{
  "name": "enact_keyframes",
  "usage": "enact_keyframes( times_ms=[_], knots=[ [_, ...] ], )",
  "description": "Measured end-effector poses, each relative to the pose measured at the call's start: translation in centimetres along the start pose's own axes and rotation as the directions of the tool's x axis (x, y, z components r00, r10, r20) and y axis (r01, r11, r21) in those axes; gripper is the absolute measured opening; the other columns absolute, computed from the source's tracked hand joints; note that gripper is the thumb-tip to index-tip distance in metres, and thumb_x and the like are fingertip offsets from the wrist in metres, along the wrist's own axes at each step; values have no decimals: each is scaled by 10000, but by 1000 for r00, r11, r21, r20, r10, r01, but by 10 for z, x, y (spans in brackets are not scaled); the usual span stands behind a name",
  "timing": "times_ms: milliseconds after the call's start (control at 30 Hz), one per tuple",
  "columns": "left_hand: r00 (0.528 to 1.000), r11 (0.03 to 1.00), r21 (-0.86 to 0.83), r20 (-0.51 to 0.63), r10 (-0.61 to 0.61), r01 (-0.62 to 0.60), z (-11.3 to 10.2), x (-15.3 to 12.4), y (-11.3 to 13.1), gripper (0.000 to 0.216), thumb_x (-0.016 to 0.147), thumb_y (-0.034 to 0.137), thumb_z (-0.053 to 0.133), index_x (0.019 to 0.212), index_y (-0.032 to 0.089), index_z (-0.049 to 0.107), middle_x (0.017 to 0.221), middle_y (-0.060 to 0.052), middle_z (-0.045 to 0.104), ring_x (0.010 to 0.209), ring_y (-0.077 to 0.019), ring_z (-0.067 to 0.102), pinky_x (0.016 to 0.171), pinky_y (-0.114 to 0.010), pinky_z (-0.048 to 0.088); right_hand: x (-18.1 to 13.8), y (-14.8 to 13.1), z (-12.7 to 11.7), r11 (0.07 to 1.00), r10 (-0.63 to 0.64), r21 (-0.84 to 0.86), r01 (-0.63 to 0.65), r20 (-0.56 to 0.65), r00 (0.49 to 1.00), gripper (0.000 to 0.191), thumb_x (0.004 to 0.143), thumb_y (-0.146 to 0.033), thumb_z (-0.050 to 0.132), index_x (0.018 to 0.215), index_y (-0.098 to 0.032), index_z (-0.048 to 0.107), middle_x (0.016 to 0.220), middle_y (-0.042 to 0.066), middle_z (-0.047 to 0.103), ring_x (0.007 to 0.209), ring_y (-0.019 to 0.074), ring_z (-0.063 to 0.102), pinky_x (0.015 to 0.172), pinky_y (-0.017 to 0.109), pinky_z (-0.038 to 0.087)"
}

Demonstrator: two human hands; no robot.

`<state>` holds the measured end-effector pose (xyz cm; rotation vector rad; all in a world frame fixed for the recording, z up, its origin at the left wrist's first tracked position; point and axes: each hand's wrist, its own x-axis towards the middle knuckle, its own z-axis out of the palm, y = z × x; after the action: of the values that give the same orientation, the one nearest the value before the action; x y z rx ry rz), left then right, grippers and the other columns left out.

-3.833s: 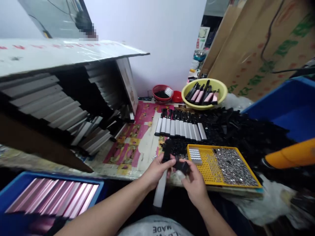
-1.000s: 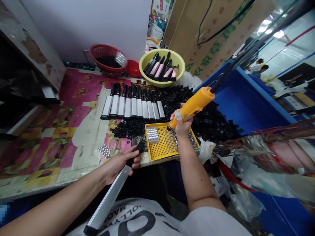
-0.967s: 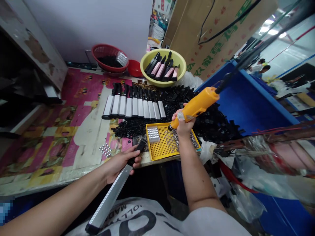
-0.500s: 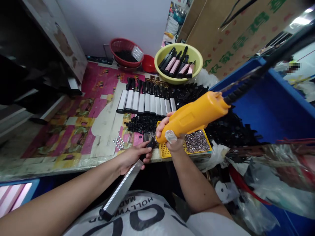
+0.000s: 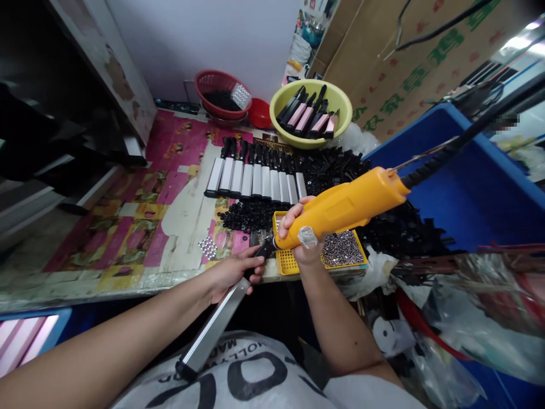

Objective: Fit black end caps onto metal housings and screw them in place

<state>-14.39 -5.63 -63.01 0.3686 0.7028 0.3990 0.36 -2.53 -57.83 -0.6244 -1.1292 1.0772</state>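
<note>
Snugly, yellow electric screwdriver [image 5: 344, 208] within right hand [image 5: 303, 255]

We make out a loose white short-sleeved T-shirt [image 5: 238, 369] across the chest, printed with big black curved letters and a line of small black capitals, perhaps "Hollywood", though it reads upside down from here. The white sleeve [image 5: 366, 392] stops above the elbow, the left forearm [image 5: 128, 335] is bare, and shiny clear tape [image 5: 307, 236] wraps part of the right hand [image 5: 304, 250].

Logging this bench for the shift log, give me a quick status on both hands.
Left hand: gripping silver aluminium bar, black end up. Right hand: yellow electric screwdriver, tip at that black end. Yellow perforated tray directly behind the hands.
</note>
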Motion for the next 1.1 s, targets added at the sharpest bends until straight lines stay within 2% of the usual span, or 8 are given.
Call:
enact_keyframes(
  times_ms=[200, 300, 400, 600, 833, 1100],
  knots=[
    [1000, 1000, -10, 14, -7, 7, 2, -3, 2, 510, 811, 207, 570, 1278, 261, 373, 668, 35, 409, 488, -56, 426, 391, -142, 396, -1, 1, 1, 997, -7, 76, 3, 45, 999, 430, 694, -470, 629, 1010, -264, 423, 692, -47, 522, 467, 85, 500, 419, 230, 410],
    [1000, 1000, -14, 4, -9, 9, 2, -3, 2, 523, 810, 203, 568, 1290, 255, 367, 675, 30, 414, 489, -57, 429, 389, -142, 392, 0, 2, 0, 997, 17, 74, -19, 33, 999, 461, 671, -508, 634, 995, -264, 415, 684, -49, 515, 457, 85, 490, 406, 229, 405],
    [1000, 1000, -12, -4, -2, 2, 2, -2, 2, 527, 809, 204, 569, 1292, 247, 363, 671, 31, 408, 486, -57, 424, 387, -141, 386, 1, 3, -1, 999, 22, 39, -22, 7, 1000, 492, 652, -534, 635, 998, -268, 408, 672, -56, 505, 447, 81, 480, 401, 225, 399],
    [999, 1000, -2, -44, -5, 5, 2, -2, 1, 552, 806, 207, 574, 1300, 258, 335, 665, 32, 418, 481, -58, 421, 387, -141, 381, 2, 5, -3, 999, -38, 20, 39, -49, 998, 423, 692, -480, 609, 1009, -265, 428, 672, -58, 496, 436, 67, 458, 411, 216, 390],
    [1000, 1000, -30, -11, 5, -6, -5, 2, -3, 570, 794, 220, 597, 1292, 271, 327, 668, 29, 446, 482, -62, 442, 396, -143, 391, 2, 6, -1, 996, -80, -53, 72, -149, 986, 425, 703, -468, 589, 1038, -258, 433, 669, -58, 506, 443, 76, 481, 419, 222, 386],
    [1000, 1000, -26, -7, 2, -2, -7, 1, -2, 527, 792, 212, 599, 1249, 233, 339, 655, 32, 452, 456, -61, 440, 392, -142, 378, -4, 6, 9, 995, -94, -44, 90, -96, 991, 488, 705, -420, 615, 1118, -267, 404, 680, -53, 523, 452, 88, 494, 408, 225, 401]
  ],
)
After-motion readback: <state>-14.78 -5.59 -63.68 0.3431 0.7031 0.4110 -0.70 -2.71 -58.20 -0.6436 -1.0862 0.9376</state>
